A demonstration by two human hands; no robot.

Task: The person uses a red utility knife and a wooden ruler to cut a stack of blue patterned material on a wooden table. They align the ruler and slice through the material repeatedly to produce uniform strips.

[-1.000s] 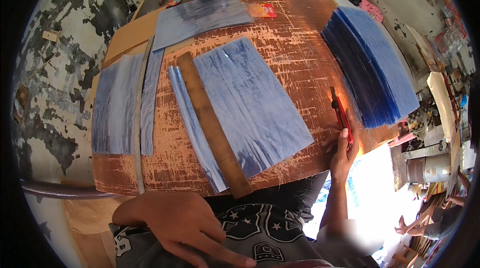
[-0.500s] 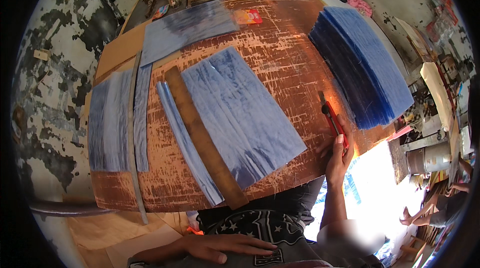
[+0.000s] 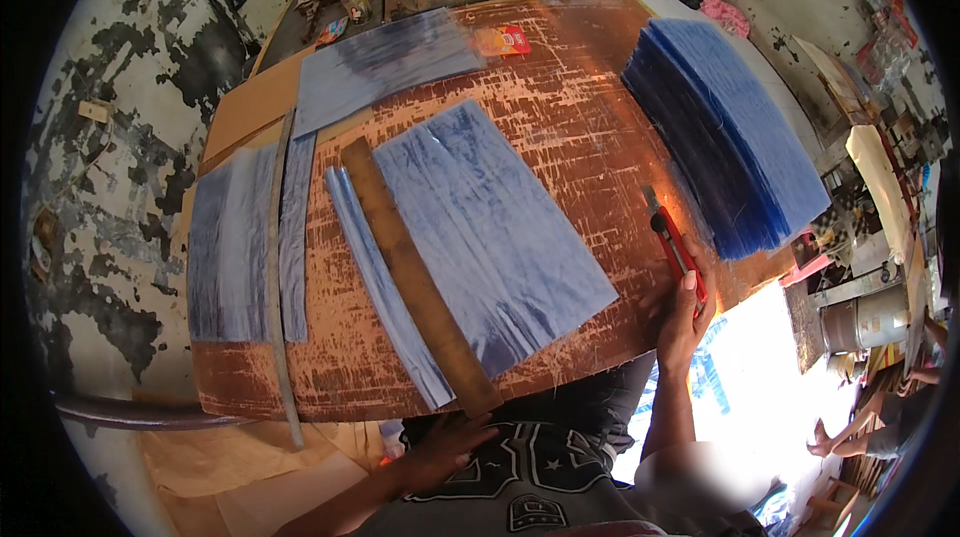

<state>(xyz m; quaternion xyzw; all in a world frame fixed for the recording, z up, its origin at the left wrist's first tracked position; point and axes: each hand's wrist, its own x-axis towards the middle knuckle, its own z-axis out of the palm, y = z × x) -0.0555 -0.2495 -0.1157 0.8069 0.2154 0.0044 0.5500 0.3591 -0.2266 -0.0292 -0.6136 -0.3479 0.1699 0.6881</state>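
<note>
We are resting our right hand (image 3: 683, 322) with its fingers closed around the red utility knife (image 3: 676, 247) at the board's right, while our left hand (image 3: 447, 445), fingers spread, is touching the wooden straightedge's (image 3: 417, 277) near end, its long axis running near-to-far.

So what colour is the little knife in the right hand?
The slim utility knife is red with a dark blade end, held by the right hand; the head view shows it.
</note>
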